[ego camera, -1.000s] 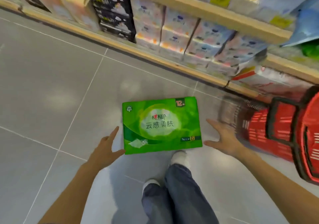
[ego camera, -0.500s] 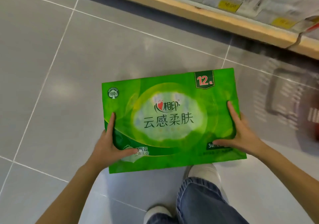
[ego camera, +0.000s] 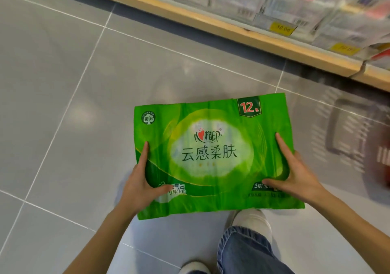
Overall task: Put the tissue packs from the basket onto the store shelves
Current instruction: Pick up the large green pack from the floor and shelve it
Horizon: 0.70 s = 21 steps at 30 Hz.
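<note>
A large green tissue pack marked "12" lies flat, face up, in front of me over the grey tiled floor. My left hand grips its left edge, thumb on top near the lower left corner. My right hand grips its right edge, thumb across the lower right corner. Whether the pack rests on the floor or is held just above it I cannot tell. The red basket shows only as a blur at the right edge.
A wooden bottom shelf runs diagonally across the top, stocked with pale tissue packs and yellow price tags. My jeans leg and white shoes are just below the pack.
A second ago both hands were open beside the pack lying on the floor. They closed on its two sides, and the pack now looks larger and closer; the view has tilted down.
</note>
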{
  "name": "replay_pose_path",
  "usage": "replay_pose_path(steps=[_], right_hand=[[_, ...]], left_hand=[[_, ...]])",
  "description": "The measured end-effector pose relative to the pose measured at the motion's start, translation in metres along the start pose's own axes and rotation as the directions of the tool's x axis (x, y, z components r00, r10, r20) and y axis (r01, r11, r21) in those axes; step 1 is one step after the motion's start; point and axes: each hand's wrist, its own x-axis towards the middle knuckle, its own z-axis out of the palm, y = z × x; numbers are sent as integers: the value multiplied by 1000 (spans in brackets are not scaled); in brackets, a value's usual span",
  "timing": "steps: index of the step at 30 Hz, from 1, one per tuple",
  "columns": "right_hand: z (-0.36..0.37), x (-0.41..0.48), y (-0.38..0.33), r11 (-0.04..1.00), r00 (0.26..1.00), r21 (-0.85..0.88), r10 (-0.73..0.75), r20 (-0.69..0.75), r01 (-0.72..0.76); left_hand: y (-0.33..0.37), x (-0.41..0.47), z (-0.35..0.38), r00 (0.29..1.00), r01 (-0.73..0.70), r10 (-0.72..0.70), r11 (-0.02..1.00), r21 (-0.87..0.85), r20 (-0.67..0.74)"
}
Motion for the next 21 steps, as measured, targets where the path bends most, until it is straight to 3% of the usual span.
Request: replay_pose_path(steps=[6,11,16,21], right_hand=[[-42,-29,-38,999,999,13,-53,-10,53],[-112,-86,-100,993,990,23,-110,-85,112],[-210,-172,-174,982,951,-22,-188,-245,188],[-318,-281,-244,977,872,-46,-205,-444,206]], left_hand=[[49,-35,-39,999,-30,34,991,127,-26],[134,-84,-103,994,-79,92,970,228,-50],[251,-150,-176,964,-218,248,945,244,-98],[378,-232,-242,885,-418,455,871,260,-103]])
